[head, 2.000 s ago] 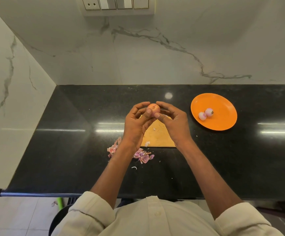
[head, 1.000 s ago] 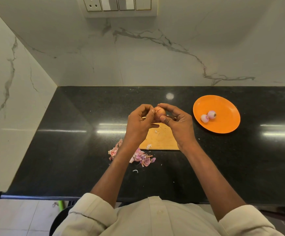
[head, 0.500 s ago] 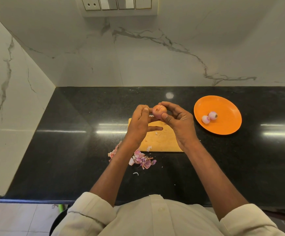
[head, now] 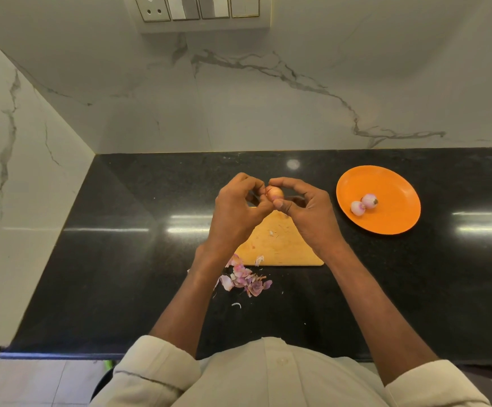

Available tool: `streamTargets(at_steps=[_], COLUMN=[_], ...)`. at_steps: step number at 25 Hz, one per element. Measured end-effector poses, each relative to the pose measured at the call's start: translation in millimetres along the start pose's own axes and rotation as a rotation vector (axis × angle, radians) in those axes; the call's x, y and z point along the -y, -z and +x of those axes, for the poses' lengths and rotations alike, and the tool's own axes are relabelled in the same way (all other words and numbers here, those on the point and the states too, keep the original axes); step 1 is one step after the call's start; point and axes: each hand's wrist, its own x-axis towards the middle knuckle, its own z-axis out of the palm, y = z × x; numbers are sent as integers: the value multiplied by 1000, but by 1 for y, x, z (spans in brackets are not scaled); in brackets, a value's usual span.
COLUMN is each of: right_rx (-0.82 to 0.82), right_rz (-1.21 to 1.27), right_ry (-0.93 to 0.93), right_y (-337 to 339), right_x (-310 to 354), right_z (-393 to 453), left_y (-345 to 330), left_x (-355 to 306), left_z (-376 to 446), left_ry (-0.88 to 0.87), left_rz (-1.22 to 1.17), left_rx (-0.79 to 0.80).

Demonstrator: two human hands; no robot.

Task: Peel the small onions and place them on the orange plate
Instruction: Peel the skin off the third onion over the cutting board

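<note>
A small onion [head: 274, 193] with its brownish skin on is held up above the wooden cutting board [head: 280, 245]. My right hand [head: 306, 212] pinches it between thumb and fingers. My left hand [head: 236, 210] has its fingers curled against the onion's left end, picking at the skin. Two peeled, pale pink onions [head: 363, 203] lie side by side on the orange plate [head: 391, 218], to the right of my hands.
A heap of pink onion peels [head: 244, 279] lies on the black counter [head: 121, 259] just in front of the board's near left corner. White marble walls close off the back and left. A switch panel [head: 200, 7] is on the back wall.
My left hand, which had drawn slightly back from the onion, has closed in on its left end again. Both hands stay above the board.
</note>
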Motion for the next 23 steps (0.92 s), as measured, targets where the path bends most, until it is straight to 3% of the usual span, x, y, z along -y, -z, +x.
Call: streamTargets(at_steps=[8,13,18,23], right_rx=[8,-45,-34,-104], right_rz=[162,186,158,254], right_ry=[-36,-77,5,-88], right_y=[-1,-7,-6,-14], right_x=[-4,-8,-3,-8], right_z=[-5,-10,-10,-17], left_y=[-17,-15,-23,-22], left_x=[-3,0,-11,-4], left_z=[-11,-16,-22,-25], left_ry=[228,64,337,46], left_rz=[-303,-155,-509,-156], left_rx=[-92,-97,-109,-165])
